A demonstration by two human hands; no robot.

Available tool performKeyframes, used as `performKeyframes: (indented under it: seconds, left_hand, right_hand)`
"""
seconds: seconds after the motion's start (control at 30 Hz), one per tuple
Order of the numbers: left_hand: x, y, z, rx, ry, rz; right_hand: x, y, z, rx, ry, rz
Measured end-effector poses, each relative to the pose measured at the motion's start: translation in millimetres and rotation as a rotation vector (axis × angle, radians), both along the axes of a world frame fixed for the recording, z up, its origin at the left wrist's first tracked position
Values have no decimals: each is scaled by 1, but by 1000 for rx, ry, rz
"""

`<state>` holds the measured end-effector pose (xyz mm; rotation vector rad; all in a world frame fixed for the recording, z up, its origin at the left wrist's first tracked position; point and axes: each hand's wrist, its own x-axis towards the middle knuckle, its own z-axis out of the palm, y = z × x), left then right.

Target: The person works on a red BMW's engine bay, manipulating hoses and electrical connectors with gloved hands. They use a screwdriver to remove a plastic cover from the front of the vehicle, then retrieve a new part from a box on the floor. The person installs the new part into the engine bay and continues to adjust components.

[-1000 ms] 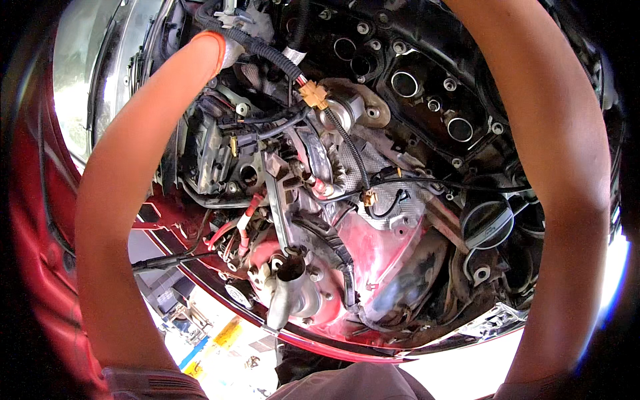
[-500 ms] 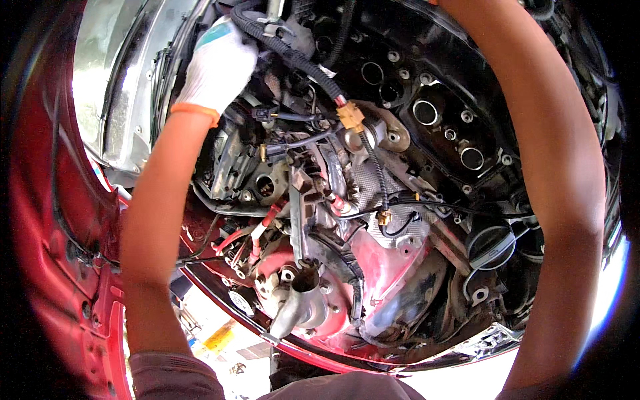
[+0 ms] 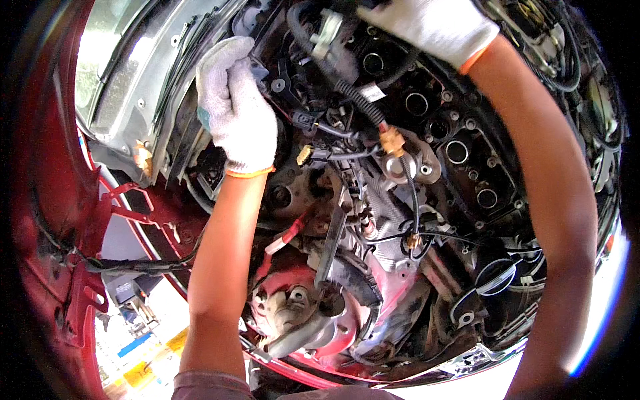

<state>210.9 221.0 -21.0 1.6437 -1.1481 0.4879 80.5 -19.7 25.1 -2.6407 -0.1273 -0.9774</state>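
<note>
My left hand [image 3: 243, 117], in a white knit glove with an orange cuff, is at the upper left of the engine bay. Its fingers are curled and pressed together; whatever is inside them cannot be made out. A black connector [image 3: 305, 121] on a cable lies right of that wrist. My right hand [image 3: 437, 28], gloved alike, reaches in at the top over the engine; one digit stretches left toward a thick corrugated wiring harness [image 3: 357, 100], and the top edge cuts off the rest. A tan clip [image 3: 392, 141] sits on the harness, with another connector [image 3: 313, 156] beside it.
The dark engine top [image 3: 437, 127] with several round holes spans the right. A metal pipe neck [image 3: 330, 303] rises near the front. A round black cap [image 3: 497, 277] lies at right. Red body panels [image 3: 57, 267] border the left, and cables [image 3: 143, 262] cross there.
My right hand has come into view at the top. My left hand has drawn back from under the harness, and its fingers now show. The whole view has shifted a little.
</note>
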Motion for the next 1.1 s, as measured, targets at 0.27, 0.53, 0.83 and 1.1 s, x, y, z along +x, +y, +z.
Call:
performKeyframes:
  seconds: [0.27,0.53,0.83,1.1]
  left_hand:
    - [-9,-11,1,290,-422,55]
    - [-9,-19,-14,431,-530,193]
    - [-21,-24,-7,587,-495,187]
    - [-25,-28,-5,582,-461,181]
  right_hand:
    - [2,40,-36,44,373,58]
    - [-1,60,-34,111,99,117]
    - [-15,5,-2,253,44,-135]
    - [-30,-101,12,-511,255,-398]
